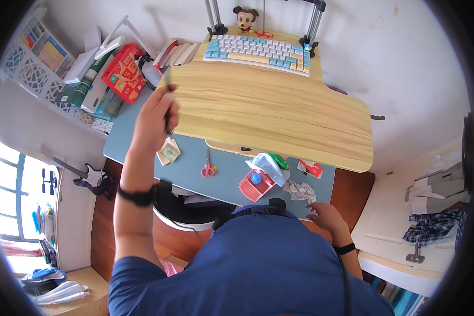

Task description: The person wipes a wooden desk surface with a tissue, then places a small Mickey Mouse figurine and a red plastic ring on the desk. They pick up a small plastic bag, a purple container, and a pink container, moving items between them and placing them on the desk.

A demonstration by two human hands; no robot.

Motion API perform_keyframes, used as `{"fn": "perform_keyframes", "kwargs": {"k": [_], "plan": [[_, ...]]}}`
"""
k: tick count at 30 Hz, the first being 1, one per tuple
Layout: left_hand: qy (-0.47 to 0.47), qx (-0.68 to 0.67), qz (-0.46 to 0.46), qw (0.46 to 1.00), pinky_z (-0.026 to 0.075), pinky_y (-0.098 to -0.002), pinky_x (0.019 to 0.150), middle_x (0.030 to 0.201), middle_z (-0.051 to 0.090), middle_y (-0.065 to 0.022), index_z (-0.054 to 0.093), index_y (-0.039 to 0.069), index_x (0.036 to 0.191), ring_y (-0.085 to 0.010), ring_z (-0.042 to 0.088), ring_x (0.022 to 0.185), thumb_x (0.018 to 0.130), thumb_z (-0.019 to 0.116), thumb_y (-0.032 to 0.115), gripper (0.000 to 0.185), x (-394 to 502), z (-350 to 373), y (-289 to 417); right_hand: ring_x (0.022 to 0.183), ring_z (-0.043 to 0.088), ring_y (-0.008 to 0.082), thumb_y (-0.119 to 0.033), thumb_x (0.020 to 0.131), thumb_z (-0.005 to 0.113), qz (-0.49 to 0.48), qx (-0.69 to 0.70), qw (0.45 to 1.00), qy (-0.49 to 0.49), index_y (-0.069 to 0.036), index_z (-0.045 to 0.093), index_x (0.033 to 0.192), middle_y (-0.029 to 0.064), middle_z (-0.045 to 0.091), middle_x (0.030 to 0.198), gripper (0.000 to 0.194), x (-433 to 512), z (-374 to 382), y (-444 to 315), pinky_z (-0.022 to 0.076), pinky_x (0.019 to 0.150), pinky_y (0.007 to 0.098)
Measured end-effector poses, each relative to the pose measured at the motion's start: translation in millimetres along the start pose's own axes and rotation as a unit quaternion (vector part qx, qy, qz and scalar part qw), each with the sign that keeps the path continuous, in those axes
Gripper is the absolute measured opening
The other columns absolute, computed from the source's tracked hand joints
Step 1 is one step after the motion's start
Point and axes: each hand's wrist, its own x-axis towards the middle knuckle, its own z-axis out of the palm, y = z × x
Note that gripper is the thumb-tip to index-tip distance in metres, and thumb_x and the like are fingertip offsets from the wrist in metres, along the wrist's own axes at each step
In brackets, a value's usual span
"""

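Note:
My left hand [156, 116] is raised at the left end of the wood-grain raised shelf [268, 106], closed around a slim dark object [168, 114] that is blurred. Low at the right, my right hand [324, 216] has its fingers apart and holds nothing, close to a crumpled pale cloth [300, 191] at the desk's near edge. Between the hands on the blue-grey desk [189, 189] lie red-handled scissors [208, 170] and a pink divided tray [246, 189] with a blue-capped item. A light blue cloth [269, 166] leans over the tray. Folded paper [169, 152] lies below my left hand.
A white and blue keyboard [260, 52] and a mouse-shaped figure [245, 19] stand at the shelf's back. Books [178, 53], a red bag [125, 73] and a white lamp [110, 47] crowd the left back. A red packet [312, 169] lies at the right. An electric guitar [94, 177] stands left.

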Motion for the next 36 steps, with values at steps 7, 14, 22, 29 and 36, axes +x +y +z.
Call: {"fn": "perform_keyframes", "kwargs": {"k": [7, 14, 22, 29, 36], "plan": [[0.048, 0.313, -0.049, 0.947, 0.044, -0.0278, 0.057, 0.077, 0.06, -0.0054, 0.064, -0.001, 0.1, -0.0132, 0.056, 0.064, 0.095, 0.055, 0.023, 0.026, 99.2, -7.5, -28.2, 0.098, 0.065, 0.0345, -0.027, 0.084, 0.071, 0.038, 0.028, 0.999, 0.017, -0.009, 0.067, 0.113, 0.0141, 0.07, 0.101, 0.034, -24.4, 13.1, 2.8, 0.0516, 0.083, 0.0428], [0.071, 0.414, -0.009, 0.908, 0.047, -0.0312, 0.054, 0.073, 0.064, -0.0061, 0.07, 0.003, 0.105, -0.014, 0.059, 0.057, 0.091, 0.06, 0.024, 0.027, 145.9, -15.1, -45.6, 0.1, 0.065, 0.0337, -0.03, 0.085, 0.072, 0.086, 0.039, 0.995, 0.013, -0.011, 0.067, 0.114, 0.0137, 0.07, 0.104, 0.035, -33.4, 16.8, 1.0, 0.0518, 0.084, 0.0425], [0.11, 0.593, 0.09, 0.793, 0.048, -0.0436, 0.095, 0.099, 0.07, -0.0202, 0.069, 0.006, 0.116, -0.0341, 0.064, 0.106, 0.086, 0.064, 0.032, 0.04, 151.1, 13.6, -47.7, 0.099, 0.066, 0.0326, -0.029, 0.084, 0.073, 0.082, 0.041, 0.995, 0.03, -0.01, 0.066, 0.116, 0.0143, 0.07, 0.106, 0.038, -29.0, 16.4, 4.5, 0.0522, 0.084, 0.0415], [0.031, 0.601, 0.127, 0.788, 0.051, -0.0416, 0.088, 0.105, 0.069, -0.0172, 0.068, 0.006, 0.108, -0.0316, 0.065, 0.101, 0.08, 0.07, 0.019, 0.032, 152.2, 1.2, -43.4, 0.097, 0.067, 0.0318, -0.029, 0.083, 0.073, 0.088, 0.04, 0.995, 0.014, -0.01, 0.066, 0.117, 0.0143, 0.071, 0.103, 0.04, -25.1, 18.7, 7.3, 0.0529, 0.083, 0.0406], [-0.008, 0.55, 0.104, 0.829, 0.053, -0.0384, 0.082, 0.11, 0.069, -0.0149, 0.065, 0.016, 0.128, -0.0297, 0.067, 0.097, 0.084, 0.066, 0.019, 0.044, 183.5, 0.3, -39.0, 0.095, 0.068, 0.0309, -0.029, 0.083, 0.074, 0.088, 0.057, 0.994, 0.028, -0.01, 0.066, 0.117, 0.0136, 0.071, 0.103, 0.039, -23.1, 15.5, 0.4, 0.0533, 0.082, 0.0396]]}}
